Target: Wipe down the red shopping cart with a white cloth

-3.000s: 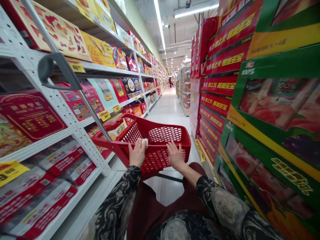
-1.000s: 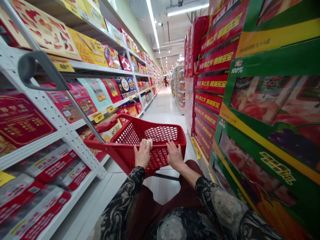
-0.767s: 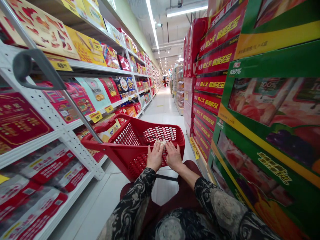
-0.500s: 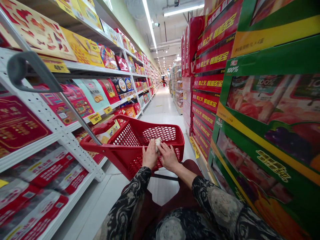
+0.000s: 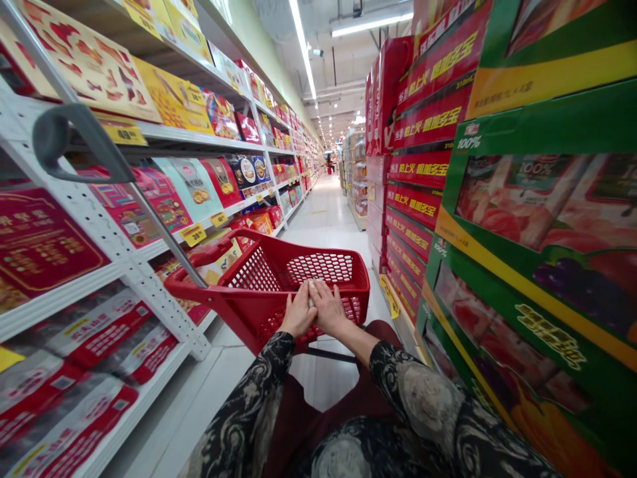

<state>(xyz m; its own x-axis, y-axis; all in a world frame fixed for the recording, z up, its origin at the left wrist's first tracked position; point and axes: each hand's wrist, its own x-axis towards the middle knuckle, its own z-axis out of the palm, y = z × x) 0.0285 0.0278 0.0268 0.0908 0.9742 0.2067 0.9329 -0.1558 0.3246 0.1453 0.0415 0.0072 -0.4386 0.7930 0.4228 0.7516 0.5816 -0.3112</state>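
My left hand (image 5: 297, 313) and my right hand (image 5: 327, 308) are pressed together over the near side of a red shopping basket cart (image 5: 239, 307). Between them is a small crumpled white thing, perhaps a tissue (image 5: 311, 302), almost wholly covered by the fingers. My right hand lies partly across the left fingertips. Both hands are closed around the white thing. Holes pierce the cart's walls, and its metal pole rises at the left to a grey handle (image 5: 107, 153).
White shelves (image 5: 70, 199) with boxed and bagged goods line the left. Stacked red drink cartons (image 5: 425, 133) and green juice boxes (image 5: 448, 219) stand close on the right. A pale tiled aisle (image 5: 323, 212) runs ahead between them. My knees are just below the cart.
My right hand has moved over the left fingers, and the white thing, plainly visible before, is now mostly hidden. The view has shifted slightly, so the surroundings appear a little further right.
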